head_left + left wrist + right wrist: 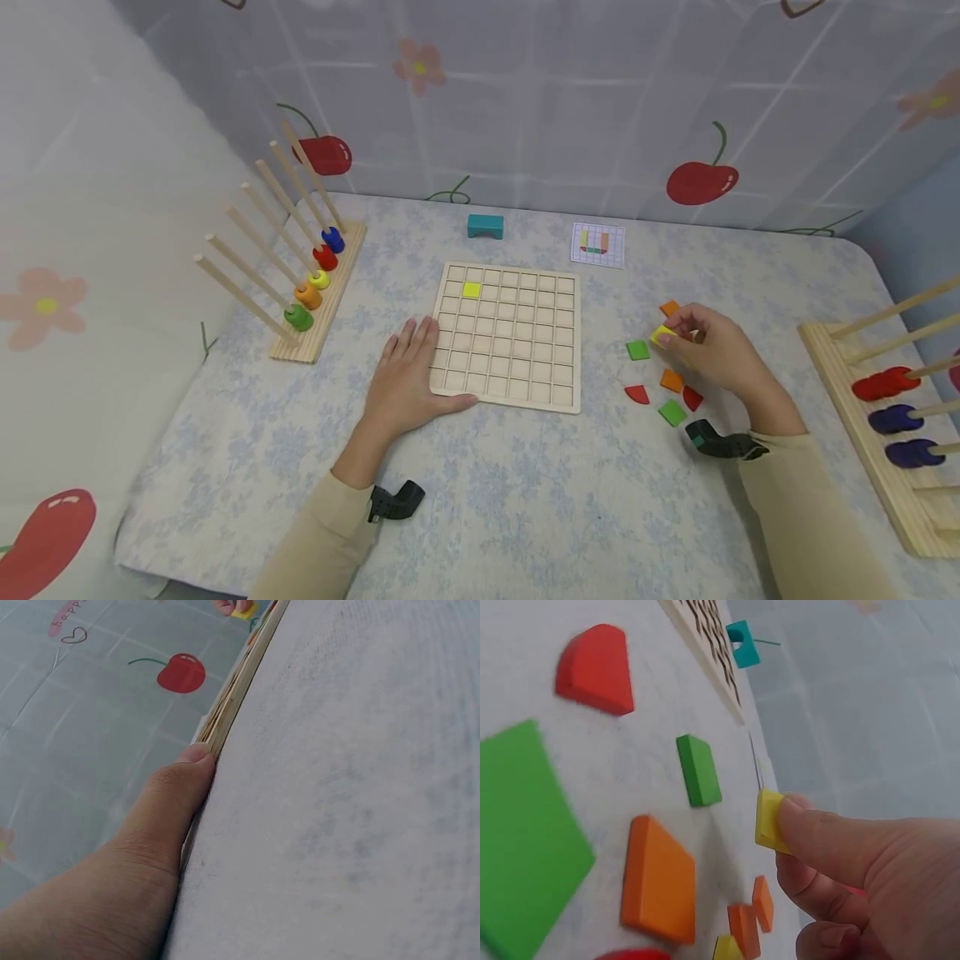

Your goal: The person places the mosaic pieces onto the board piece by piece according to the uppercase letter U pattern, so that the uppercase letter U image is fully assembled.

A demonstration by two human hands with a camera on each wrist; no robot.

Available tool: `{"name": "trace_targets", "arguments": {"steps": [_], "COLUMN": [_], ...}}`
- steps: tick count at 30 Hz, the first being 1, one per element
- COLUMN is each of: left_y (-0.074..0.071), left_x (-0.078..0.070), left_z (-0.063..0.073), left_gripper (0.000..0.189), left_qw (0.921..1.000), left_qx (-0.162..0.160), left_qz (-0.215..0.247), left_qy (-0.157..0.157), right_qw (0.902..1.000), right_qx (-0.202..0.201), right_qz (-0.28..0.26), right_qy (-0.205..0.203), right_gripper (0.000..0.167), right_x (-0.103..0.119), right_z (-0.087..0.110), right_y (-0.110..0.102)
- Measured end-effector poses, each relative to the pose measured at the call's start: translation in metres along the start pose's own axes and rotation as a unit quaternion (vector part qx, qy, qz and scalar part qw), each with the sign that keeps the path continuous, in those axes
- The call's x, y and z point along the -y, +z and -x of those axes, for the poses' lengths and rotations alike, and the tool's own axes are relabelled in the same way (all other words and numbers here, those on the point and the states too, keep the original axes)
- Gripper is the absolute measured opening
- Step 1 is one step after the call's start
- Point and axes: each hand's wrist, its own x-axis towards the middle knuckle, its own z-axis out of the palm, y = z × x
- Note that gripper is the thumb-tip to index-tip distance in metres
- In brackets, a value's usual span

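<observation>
My right hand (708, 346) pinches a yellow square tile (769, 821) between thumb and fingers, above a loose group of tiles on the right. Around it lie a green tile (637, 350), an orange tile (671, 381), another green tile (672, 412) and red quarter-round tiles (637, 394). Flat beside the wooden grid board (507, 406), my left hand (405, 383) has its fingers spread. Its fingertips touch the left edge and its thumb lies along the front edge near the corner. One yellow tile (471, 290) sits in a cell near the board's top left.
A pattern card (597, 245) with a coloured U shape lies behind the board, near a teal block (485, 226). Wooden peg stands with coloured beads flank the table: one at left (318, 325), another at right (862, 442). A printed curtain (525, 108) hangs behind.
</observation>
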Motion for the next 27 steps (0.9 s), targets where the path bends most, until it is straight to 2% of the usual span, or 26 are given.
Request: {"name": "trace_targets", "arguments": {"steps": [10, 15, 27], "left_y": [-0.001, -0.001, -0.002], "left_x": [0.0, 0.0, -0.001], "left_z": [0.0, 0.0, 0.001], "left_gripper": [0.134, 0.134, 0.133], "left_qw": [1.0, 1.0, 1.0], "left_qx": [-0.001, -0.003, -0.004], "left_qz": [-0.002, -0.005, 0.002], "left_qy": [0.004, 0.006, 0.006], "right_qw": [0.9995, 0.998, 0.9915], "right_qx": [0.026, 0.034, 0.056], "right_qz": [-0.016, -0.035, -0.082], "right_qy": [-0.011, -0.04, -0.084], "right_gripper": [0.026, 0.022, 0.019], "right_x": [0.03, 0.048, 0.106], "right_z": [-0.025, -0.041, -0.076], "right_y": [0.018, 0.033, 0.07]}}
